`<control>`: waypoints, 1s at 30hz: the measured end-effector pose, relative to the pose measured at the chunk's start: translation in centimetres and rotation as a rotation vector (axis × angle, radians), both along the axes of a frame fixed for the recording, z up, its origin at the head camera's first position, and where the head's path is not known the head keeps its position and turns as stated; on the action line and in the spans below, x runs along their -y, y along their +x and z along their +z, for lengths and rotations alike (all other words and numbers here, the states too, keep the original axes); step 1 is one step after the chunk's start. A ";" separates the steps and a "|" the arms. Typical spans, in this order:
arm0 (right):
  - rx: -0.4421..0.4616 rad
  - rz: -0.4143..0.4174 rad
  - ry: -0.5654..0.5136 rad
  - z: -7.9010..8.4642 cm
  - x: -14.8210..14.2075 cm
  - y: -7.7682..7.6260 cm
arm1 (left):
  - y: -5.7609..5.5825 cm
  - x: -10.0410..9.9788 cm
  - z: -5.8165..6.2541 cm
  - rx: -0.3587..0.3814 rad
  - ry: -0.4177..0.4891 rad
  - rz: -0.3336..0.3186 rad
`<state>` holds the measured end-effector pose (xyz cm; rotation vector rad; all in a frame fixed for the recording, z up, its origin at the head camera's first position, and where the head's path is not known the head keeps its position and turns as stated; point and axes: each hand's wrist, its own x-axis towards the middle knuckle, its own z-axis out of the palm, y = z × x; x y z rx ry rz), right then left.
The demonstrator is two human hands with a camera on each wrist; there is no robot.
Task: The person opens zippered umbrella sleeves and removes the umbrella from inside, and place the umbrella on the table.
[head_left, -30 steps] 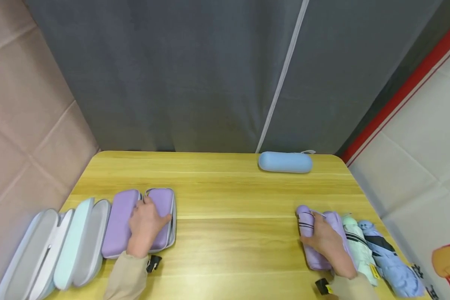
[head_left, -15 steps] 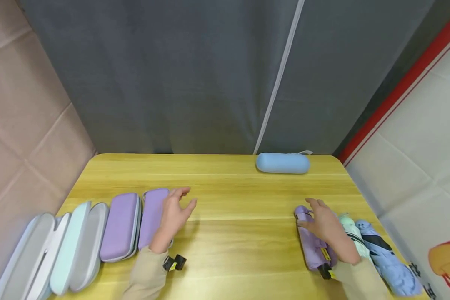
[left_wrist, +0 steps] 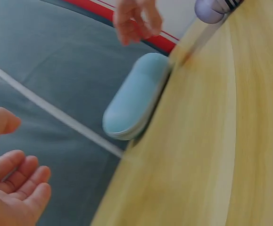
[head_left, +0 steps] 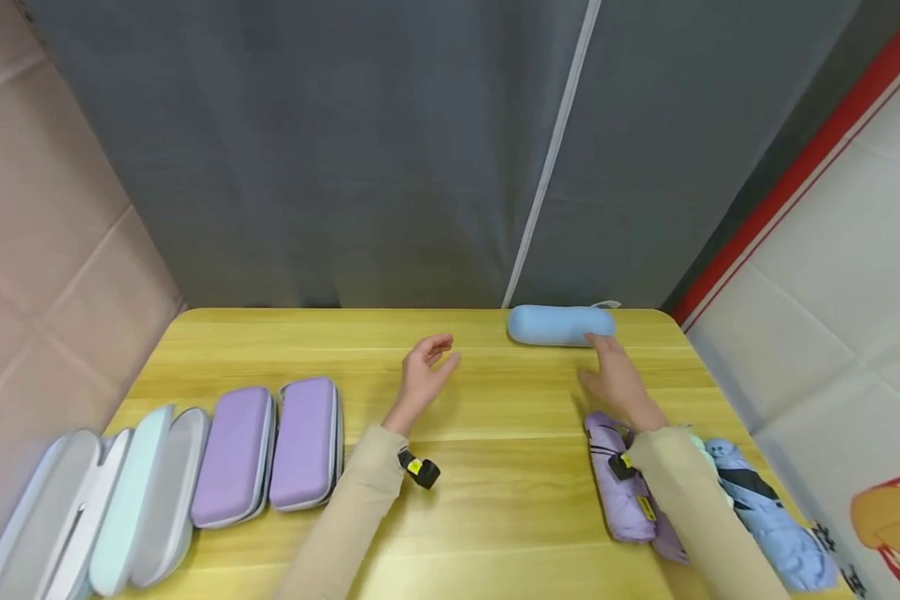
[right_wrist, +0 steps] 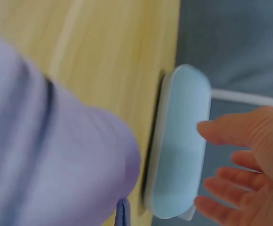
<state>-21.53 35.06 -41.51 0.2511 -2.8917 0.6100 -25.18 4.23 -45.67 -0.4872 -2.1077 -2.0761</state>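
A closed light-blue hard case (head_left: 547, 325) with a wrist loop (head_left: 606, 304) lies lengthwise along the table's far edge. My right hand (head_left: 617, 379) is at its front right end, fingers extended and a fingertip overlapping the case in the head view. Nothing is in that hand in the right wrist view, where the thumb (right_wrist: 230, 129) stands apart from the fingers. My left hand (head_left: 422, 377) hovers left of the case, palm inward, fingers loosely bent and holding nothing. Nearest below my right wrist lies a folded purple umbrella (head_left: 621, 500).
Two closed purple cases (head_left: 306, 442) lie side by side on the left. Beyond them are an open mint case (head_left: 131, 500) and an open pale-blue case (head_left: 37, 517) with grey lining. A blue umbrella (head_left: 776, 517) lies far right; my sleeve hides most of the mint umbrella beside it.
My left hand has left the right-hand purple case and moved right and forward. My right hand has let go of the purple umbrella and moved forward to the light-blue case.
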 end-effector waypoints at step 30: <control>0.207 -0.221 0.260 -1.5 -1.9 -9.2 | -4.3 -5.6 -2.2 0.130 0.018 -0.035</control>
